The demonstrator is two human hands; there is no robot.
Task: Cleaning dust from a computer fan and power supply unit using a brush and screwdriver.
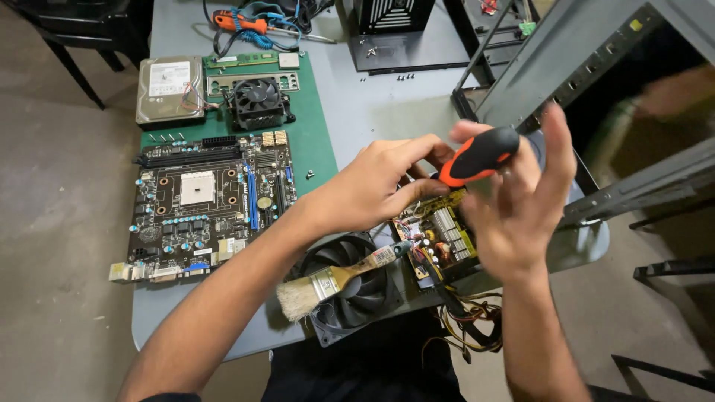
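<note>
At frame centre, an orange-and-black screwdriver (478,155) lies gripped between the closed left hand (376,182) and the half-open right hand (521,201).

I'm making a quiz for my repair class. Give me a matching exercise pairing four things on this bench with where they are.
Things:
1. screwdriver
2. paintbrush
3. hard drive
4. motherboard

Places:
A. far left corner of the table
B. on the green mat
C. lying across the black fan
D. between the two hands

Pairs: 1-D, 2-C, 3-A, 4-B
</note>
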